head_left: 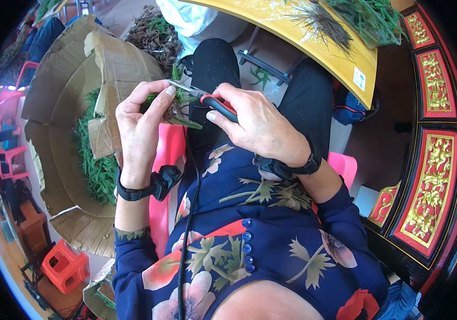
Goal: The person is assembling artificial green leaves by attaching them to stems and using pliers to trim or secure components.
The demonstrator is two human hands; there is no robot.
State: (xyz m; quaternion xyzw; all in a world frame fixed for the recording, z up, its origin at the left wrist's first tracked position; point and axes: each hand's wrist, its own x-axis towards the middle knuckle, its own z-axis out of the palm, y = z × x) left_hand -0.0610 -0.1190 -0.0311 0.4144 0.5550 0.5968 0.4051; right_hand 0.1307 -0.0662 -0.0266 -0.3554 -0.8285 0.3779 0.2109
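Observation:
My right hand point(258, 120) is closed around needle-nose pliers point(219, 104) with red and black handles. The silver jaws of the pliers point left and reach the fingertips of my left hand point(144, 112). With thumb and forefinger brought together, that hand pinches a green fern-like sprig point(190, 124). Leafy ends of the sprig stick out above and below the jaws, and a brownish part shows beneath them. My fingers and the pliers hide where exactly it is gripped. Both hands are above my lap, each wrist wearing a black strap.
On my left stands a torn cardboard box point(58, 133) holding green sprigs point(98, 160). Behind it lies a brown, dried plant heap point(154, 34) beside a white bag point(202, 24). A yellow table point(276, 16) ahead carries more greenery point(367, 21). Carved red-and-gold panels point(428, 186) line the right.

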